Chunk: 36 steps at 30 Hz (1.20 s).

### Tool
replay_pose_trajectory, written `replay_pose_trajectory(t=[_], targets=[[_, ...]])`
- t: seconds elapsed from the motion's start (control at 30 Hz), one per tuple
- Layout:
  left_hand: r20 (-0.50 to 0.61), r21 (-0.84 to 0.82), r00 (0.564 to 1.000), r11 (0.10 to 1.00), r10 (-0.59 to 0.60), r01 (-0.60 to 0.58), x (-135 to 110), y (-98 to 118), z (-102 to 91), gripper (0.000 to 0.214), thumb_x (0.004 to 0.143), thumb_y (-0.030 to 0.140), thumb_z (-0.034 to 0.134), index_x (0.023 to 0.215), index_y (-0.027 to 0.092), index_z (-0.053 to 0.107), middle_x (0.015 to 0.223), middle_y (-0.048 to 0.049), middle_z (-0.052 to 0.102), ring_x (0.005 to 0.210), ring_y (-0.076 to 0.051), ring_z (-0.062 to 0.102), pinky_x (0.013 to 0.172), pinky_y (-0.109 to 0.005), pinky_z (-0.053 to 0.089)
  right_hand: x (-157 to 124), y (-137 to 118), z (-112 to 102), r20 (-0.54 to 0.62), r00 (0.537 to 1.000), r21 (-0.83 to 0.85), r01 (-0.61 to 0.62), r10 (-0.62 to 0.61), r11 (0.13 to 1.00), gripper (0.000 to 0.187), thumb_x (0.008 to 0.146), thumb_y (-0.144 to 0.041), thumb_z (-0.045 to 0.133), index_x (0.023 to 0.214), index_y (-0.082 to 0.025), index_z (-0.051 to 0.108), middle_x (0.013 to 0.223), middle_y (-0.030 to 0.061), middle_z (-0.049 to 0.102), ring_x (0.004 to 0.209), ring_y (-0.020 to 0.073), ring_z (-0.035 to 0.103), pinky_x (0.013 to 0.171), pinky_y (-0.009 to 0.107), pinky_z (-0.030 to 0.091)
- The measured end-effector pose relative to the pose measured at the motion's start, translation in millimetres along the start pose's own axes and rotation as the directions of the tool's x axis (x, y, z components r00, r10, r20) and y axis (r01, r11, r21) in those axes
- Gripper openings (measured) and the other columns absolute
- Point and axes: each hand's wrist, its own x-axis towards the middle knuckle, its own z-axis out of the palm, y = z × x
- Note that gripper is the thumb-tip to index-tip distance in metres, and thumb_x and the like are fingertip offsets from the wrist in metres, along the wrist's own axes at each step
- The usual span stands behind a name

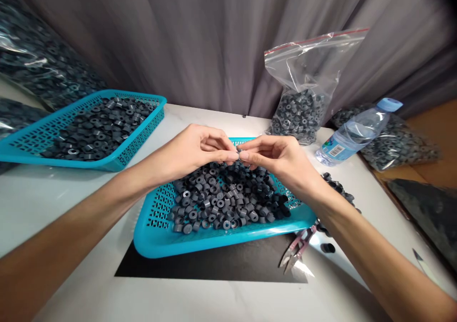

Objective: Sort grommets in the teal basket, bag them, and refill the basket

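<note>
My left hand (194,151) and my right hand (273,158) meet fingertip to fingertip above a turquoise perforated tray (157,239). Both pinch closed on a small dark piece (238,150), mostly hidden between the fingers; it looks like one of the grey rings. The tray holds a heap of several small grey plastic rings (224,198). The hands hover just over the far side of that heap.
A second turquoise tray (43,136) of grey rings sits at the left. An open zip bag (303,103) of rings and a water bottle (357,131) stand at the back right. Pink snips (298,248) and loose rings (337,186) lie under my right forearm. A black mat (214,262) lies under the near tray.
</note>
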Motion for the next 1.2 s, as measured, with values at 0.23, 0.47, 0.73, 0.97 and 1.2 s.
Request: replay_pose_trajectory(t=[0.23, 0.47, 0.73, 0.97, 1.2], targets=[[-0.055, 0.072, 0.998, 0.997, 0.026, -0.022, -1.0, 1.1, 5.2, 0.027, 0.080, 0.043, 0.078, 0.076, 0.016, 0.074, 0.075, -0.0041, 0.077, 0.074, -0.018, 0.073, 0.075, -0.030, 0.059, -0.1, 1.5, 0.8, -0.043, 0.999, 0.036, -0.029, 0.031, 0.999, 0.033, 0.071, -0.039, 0.091, 0.093, -0.016, 0.081, 0.081, 0.0048, 0.077, 0.074, 0.0153, 0.068, 0.077, 0.032, 0.055], [0.055, 0.093, 0.998, 0.996, 0.010, -0.016, -2.4, 2.8, -2.4, 0.024, 0.084, 0.039, 0.075, 0.077, 0.016, 0.074, 0.076, -0.0041, 0.077, 0.071, -0.015, 0.071, 0.069, -0.027, 0.057, 0.4, 4.6, 2.1, -0.061, 0.998, 0.021, -0.004, 0.005, 1.000, 0.035, 0.071, -0.045, 0.090, 0.092, -0.018, 0.080, 0.083, 0.0036, 0.077, 0.077, 0.0164, 0.069, 0.079, 0.034, 0.057], [0.057, 0.070, 0.998, 0.997, 0.021, -0.025, -3.4, 5.2, -8.3, 0.018, 0.085, 0.033, 0.073, 0.079, 0.016, 0.072, 0.077, -0.0023, 0.076, 0.074, -0.014, 0.071, 0.072, -0.026, 0.057, 2.8, 9.1, -5.8, -0.101, 0.994, 0.031, 0.054, -0.051, 0.998, 0.028, 0.075, -0.036, 0.088, 0.095, -0.019, 0.080, 0.085, 0.0029, 0.077, 0.076, 0.0151, 0.069, 0.078, 0.032, 0.057], [0.191, 0.294, 0.981, 0.956, -0.039, -0.019, -11.5, 9.1, -22.9, 0.013, 0.089, 0.033, 0.070, 0.089, 0.020, 0.074, 0.090, 0.0003, 0.079, 0.083, -0.015, 0.074, 0.075, -0.023, 0.055, 2.4, 12.2, -12.7, 0.011, 0.999, 0.152, 0.043, -0.045, 0.987, 0.024, 0.081, -0.031, 0.084, 0.104, -0.023, 0.080, 0.089, 0.0009, 0.074, 0.081, 0.0137, 0.067, 0.082, 0.030, 0.054], [0.014, 0.163, 0.994, 0.981, 0.109, -0.109, -16.6, 22.1, -6.5, 0.017, 0.089, 0.034, 0.071, 0.099, 0.020, 0.075, 0.099, -0.0020, 0.080, 0.094, -0.019, 0.076, 0.088, -0.029, 0.058, 0.9, 13.3, -5.9, 0.066, 0.998, 0.227, -0.021, 0.006, 0.974, 0.024, 0.080, -0.031, 0.086, 0.102, -0.025, 0.081, 0.086, 0.0005, 0.074, 0.079, 0.0126, 0.065, 0.081, 0.028, 0.053]])
